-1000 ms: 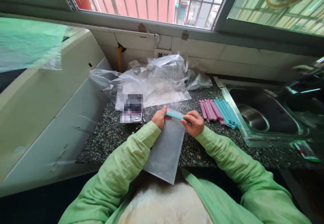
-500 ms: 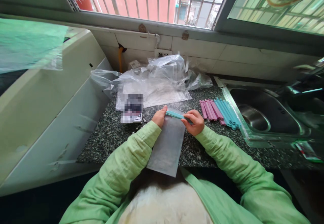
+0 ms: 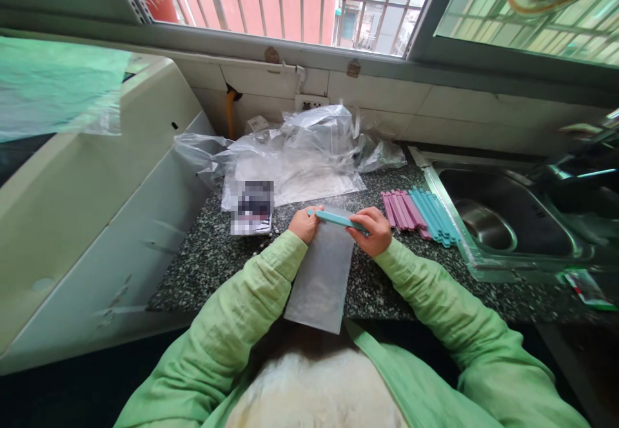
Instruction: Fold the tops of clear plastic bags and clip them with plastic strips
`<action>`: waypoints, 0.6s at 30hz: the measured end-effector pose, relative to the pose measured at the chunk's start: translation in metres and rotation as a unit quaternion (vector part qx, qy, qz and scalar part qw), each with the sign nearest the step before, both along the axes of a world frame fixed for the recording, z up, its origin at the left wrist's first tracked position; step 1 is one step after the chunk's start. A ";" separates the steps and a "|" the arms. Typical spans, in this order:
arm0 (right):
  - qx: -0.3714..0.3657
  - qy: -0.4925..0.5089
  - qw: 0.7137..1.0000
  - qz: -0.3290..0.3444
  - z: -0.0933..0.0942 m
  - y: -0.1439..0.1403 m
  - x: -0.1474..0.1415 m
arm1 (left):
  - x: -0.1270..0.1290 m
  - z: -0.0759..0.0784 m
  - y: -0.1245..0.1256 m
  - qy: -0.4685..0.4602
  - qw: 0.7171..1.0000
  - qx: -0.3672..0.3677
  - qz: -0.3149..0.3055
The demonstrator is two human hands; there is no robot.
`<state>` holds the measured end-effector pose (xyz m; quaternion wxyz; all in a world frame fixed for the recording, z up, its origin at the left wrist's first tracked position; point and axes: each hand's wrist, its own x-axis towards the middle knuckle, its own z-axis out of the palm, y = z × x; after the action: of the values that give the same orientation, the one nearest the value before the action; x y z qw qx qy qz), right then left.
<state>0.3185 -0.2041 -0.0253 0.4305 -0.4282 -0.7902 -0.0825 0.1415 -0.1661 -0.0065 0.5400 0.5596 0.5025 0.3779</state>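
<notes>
Gripping a teal sealing stick (image 3: 338, 220) between left hand (image 3: 303, 224) and right hand (image 3: 371, 231), atop a clear bag (image 3: 322, 273).

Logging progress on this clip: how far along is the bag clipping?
Done: no finished bag is visible. In hand: both hands, left and right, hold a teal clip across the top of one clear bag. Left: pink and teal clips lie unused by the sink; more plastic is piled behind.

Card (image 3: 252, 207) at 10 o'clock of left hand (image 3: 303, 223) pixelated, unreadable. Clear bag (image 3: 320, 273) lower edge overhangs counter. Sink (image 3: 488, 222) far side blurred.
</notes>
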 end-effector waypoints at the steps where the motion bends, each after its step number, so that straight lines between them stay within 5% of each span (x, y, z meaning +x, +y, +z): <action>1: -0.004 -0.009 1.000 -0.005 0.001 0.000 0.001 | 0.000 0.002 0.000 0.003 1.000 -0.002 0.005; 11: 0.033 -0.117 0.991 -0.060 0.007 0.000 0.015 | -0.004 0.000 0.004 0.002 0.999 0.007 0.041; 18: -0.009 -0.080 0.996 -0.030 0.004 -0.001 0.016 | -0.004 -0.008 0.008 -0.015 0.999 0.012 0.040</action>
<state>0.3341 -0.2054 -0.0211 0.3593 -0.4474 -0.8099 -0.1220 0.1373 -0.1584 -0.0149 0.5247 0.5398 0.5119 0.4139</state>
